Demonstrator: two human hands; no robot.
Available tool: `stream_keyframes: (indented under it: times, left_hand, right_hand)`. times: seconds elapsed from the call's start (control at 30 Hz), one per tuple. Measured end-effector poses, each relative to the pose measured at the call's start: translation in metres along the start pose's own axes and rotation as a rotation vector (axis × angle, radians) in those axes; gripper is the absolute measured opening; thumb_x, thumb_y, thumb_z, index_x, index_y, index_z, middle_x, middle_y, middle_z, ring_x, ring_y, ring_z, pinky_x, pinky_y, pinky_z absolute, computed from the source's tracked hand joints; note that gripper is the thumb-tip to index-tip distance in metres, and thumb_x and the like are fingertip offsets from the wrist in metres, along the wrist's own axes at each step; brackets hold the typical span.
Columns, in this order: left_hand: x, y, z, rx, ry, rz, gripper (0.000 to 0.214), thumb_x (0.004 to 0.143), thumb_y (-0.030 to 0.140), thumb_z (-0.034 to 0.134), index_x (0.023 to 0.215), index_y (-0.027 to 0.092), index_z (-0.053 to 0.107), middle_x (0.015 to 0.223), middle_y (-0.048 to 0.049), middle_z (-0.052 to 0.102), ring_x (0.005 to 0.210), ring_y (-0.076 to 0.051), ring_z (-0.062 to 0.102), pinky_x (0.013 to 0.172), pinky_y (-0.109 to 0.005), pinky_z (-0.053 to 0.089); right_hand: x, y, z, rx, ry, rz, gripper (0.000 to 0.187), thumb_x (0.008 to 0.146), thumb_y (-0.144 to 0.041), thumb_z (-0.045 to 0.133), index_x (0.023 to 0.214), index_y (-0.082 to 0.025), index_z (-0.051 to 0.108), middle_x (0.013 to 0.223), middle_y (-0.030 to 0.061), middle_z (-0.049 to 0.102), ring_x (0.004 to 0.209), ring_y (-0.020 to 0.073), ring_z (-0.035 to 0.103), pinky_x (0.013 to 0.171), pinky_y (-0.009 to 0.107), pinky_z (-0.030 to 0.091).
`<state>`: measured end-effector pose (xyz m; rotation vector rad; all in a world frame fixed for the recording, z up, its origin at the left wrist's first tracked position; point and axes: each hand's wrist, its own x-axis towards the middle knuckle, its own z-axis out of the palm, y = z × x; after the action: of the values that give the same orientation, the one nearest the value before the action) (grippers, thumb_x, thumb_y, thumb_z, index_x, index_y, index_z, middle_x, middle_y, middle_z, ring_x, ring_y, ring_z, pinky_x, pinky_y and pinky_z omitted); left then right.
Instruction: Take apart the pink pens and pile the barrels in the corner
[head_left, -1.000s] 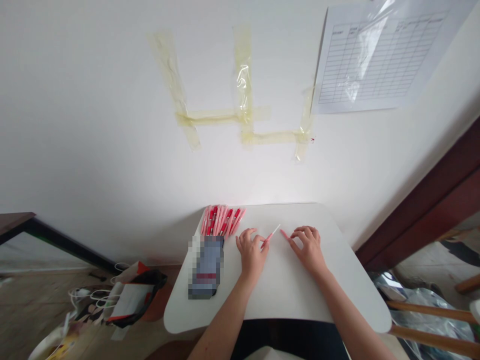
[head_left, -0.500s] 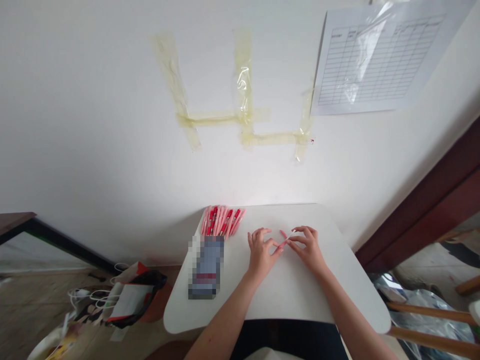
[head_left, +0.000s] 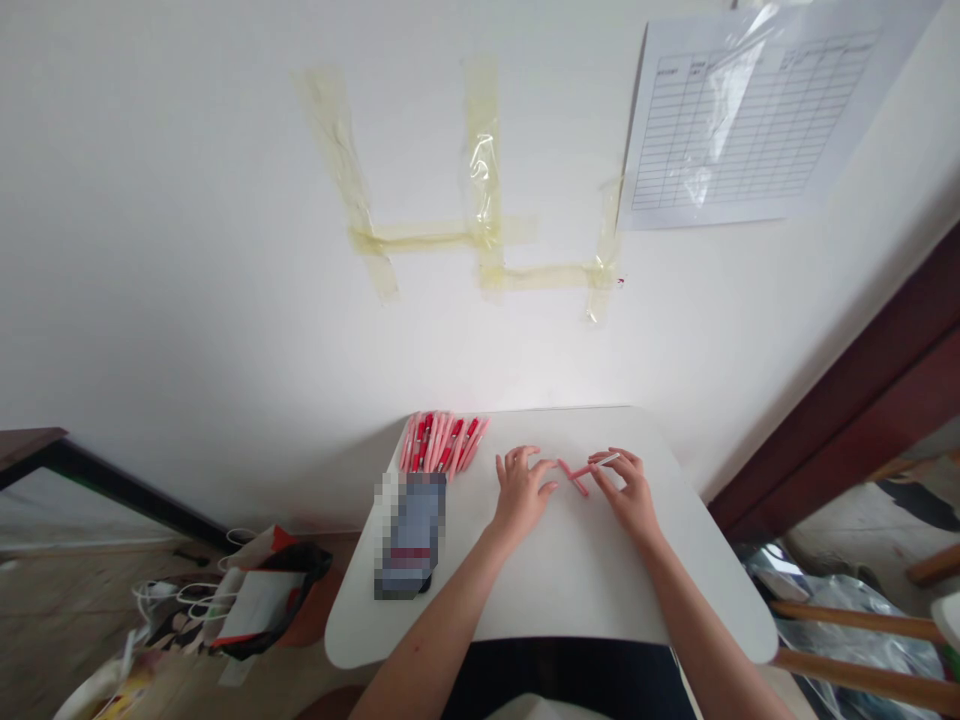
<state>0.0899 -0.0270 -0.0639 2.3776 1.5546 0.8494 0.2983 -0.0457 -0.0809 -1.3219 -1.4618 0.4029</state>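
Note:
My right hand (head_left: 626, 490) pinches a slim pink-and-white pen piece (head_left: 604, 461), with its white end toward the right. Its pink end reaches over a pink pen barrel (head_left: 579, 484) that lies slantwise on the white table (head_left: 570, 580); whether the two touch I cannot tell. Left of the barrel, my left hand (head_left: 521, 490) has its fingers spread and curved, with nothing in them. The left fingertips come close to the barrel's upper end. At the table's back left lies a row of pink and red pens (head_left: 442, 445).
A pixelated dark phone-like object (head_left: 410, 535) sits on the table's left side. The wall (head_left: 225, 250) meets the back edge, with yellowed tape (head_left: 484, 160) and a printed sheet (head_left: 750, 130). Bags and cables (head_left: 262, 590) are on the floor at left, a wooden chair (head_left: 855, 620) at right.
My left hand has let go of the pen piece and drawn slightly left, fingers opening. My right hand has moved a little right with the piece, which now points more sideways.

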Motion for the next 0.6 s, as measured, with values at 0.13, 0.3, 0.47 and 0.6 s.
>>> stream_keyframes:
  times: [0.13,0.3,0.47,0.6]
  left_hand:
    - [0.018,-0.005,0.0,0.063,-0.093,0.054,0.043,0.088,0.02,0.064,0.124,0.043,0.065,0.141,-0.0048,0.05,0.136,-0.028,0.04,0.119,-0.072,0.017]
    - [0.032,-0.005,0.007,0.094,-0.129,0.155,0.032,0.089,0.023,0.064,0.113,0.044,0.071,0.141,-0.0014,0.054,0.135,-0.027,0.041,0.119,-0.073,0.015]
    - [0.034,-0.005,0.006,0.105,-0.079,0.141,0.015,0.087,0.027,0.069,0.095,0.037,0.076,0.137,-0.0017,0.058,0.135,-0.027,0.042,0.12,-0.072,0.013]
    - [0.026,-0.009,0.001,0.099,-0.042,0.085,0.011,0.088,0.026,0.067,0.09,0.033,0.076,0.136,-0.0027,0.06,0.135,-0.028,0.043,0.118,-0.074,0.014]
  right_hand:
    - [0.002,-0.005,-0.008,0.075,0.053,0.122,0.035,0.092,-0.054,0.057,0.092,-0.024,0.076,0.112,0.0104,0.073,0.118,0.0293,0.059,0.099,0.046,0.045]
    - [0.002,0.0,-0.011,0.037,0.186,0.162,0.038,0.092,-0.055,0.054,0.095,-0.023,0.073,0.118,0.0109,0.071,0.111,0.0281,0.062,0.093,0.042,0.046]
    - [0.002,0.01,-0.01,-0.098,0.214,0.055,0.041,0.098,-0.05,0.044,0.086,-0.022,0.072,0.114,0.0122,0.07,0.113,0.0292,0.055,0.087,0.041,0.046]
    - [0.002,0.018,-0.007,-0.252,0.192,-0.085,0.036,0.1,-0.043,0.041,0.111,-0.025,0.072,0.096,0.0099,0.069,0.104,0.0287,0.052,0.094,0.048,0.043]
